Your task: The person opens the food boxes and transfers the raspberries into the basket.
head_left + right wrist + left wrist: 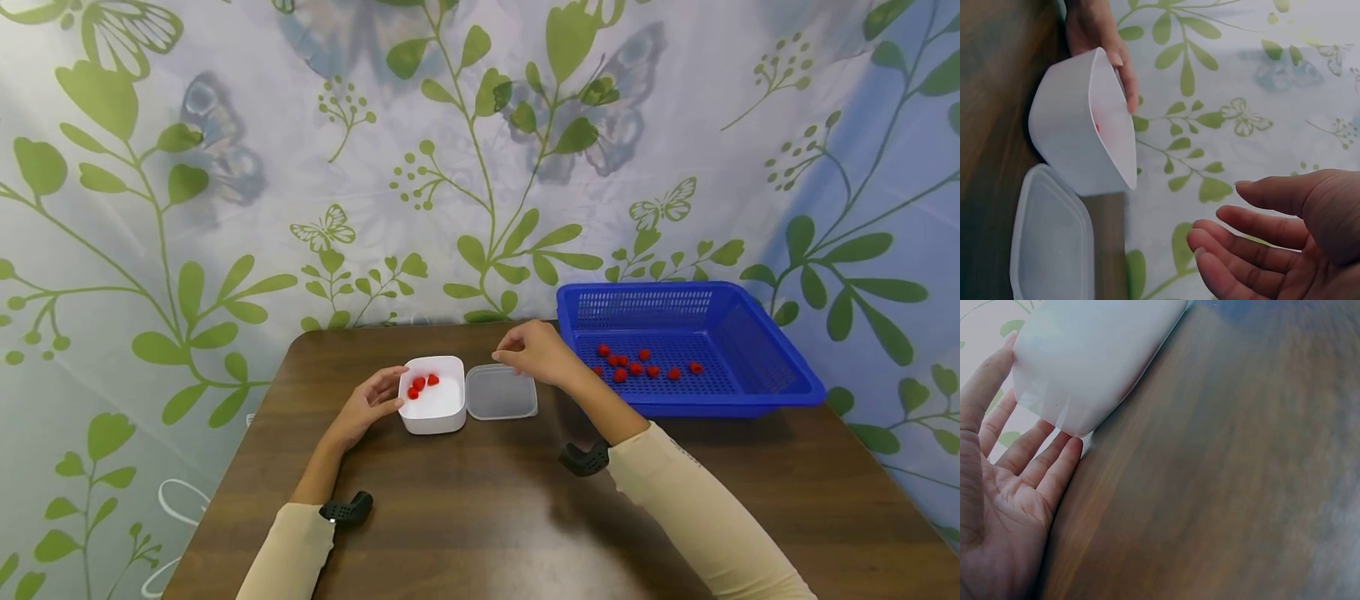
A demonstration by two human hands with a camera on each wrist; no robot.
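Observation:
A white square tub (434, 419) stands on the table with three small red pieces (419, 383), berry-like, inside it. My left hand (369, 407) touches the tub's left side with nearly straight fingers, and the left wrist view shows the palm (1010, 519) apart from its wall. Against the tub's right side lies a flat translucent lid (501, 393). Above the lid's back right corner, my right hand (538, 352) is raised with its fingers loosely bent. In the right wrist view, a gap shows between thumb and fingers (1254, 250), with nothing held.
A blue perforated basket (750, 342) stands at the back right, with several of the same red pieces (636, 367) on its floor. The brown wooden table (465, 517) ends at a leaf-patterned curtain (450, 208) behind. A dark wrist camera is on each forearm.

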